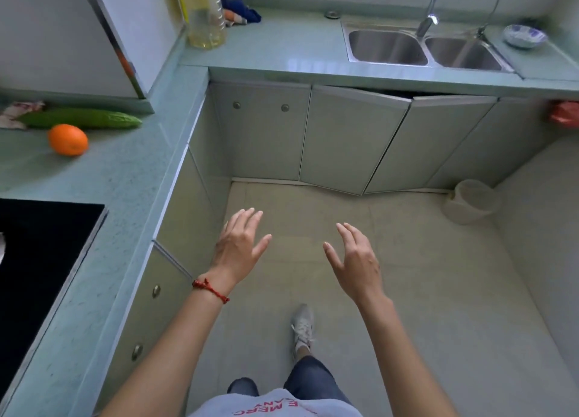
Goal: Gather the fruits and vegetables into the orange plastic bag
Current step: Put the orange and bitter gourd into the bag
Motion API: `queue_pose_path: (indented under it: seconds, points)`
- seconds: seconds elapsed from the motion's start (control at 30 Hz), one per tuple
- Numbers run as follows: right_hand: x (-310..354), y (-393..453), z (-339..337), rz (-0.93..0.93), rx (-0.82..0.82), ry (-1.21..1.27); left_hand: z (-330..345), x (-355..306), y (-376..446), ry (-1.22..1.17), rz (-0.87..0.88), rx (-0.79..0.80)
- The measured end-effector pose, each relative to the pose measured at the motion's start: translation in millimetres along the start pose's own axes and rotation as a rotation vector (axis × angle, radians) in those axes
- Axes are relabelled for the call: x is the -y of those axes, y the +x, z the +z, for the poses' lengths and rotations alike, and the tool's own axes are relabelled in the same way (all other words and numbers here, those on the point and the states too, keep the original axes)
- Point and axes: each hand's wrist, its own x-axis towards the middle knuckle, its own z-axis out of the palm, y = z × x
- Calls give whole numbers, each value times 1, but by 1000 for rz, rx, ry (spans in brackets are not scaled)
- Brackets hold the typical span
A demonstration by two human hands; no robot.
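Hovering hands: left hand (239,247) and right hand (355,261) spread, empty, above the floor (423,285)
Orange (67,139): on tabletop (125,172), left
Cucumber (83,118): just behind orange
Bag (565,114): orange plastic at right edge, under the tabletop lip
Shirt (275,405): red letters, partly readable "MERC"

Single head-worn view, steeply down and forward over floor (376,275) toward corner counter (282,50); wide-angle.
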Motion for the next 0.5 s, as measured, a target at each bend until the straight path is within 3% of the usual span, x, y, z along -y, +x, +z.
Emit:
queue_pose_path:
  seconds: [0.5]
  points:
    - [-31, 242, -22, -73, 76, 2, 7, -21, 211, 17, -115, -17]
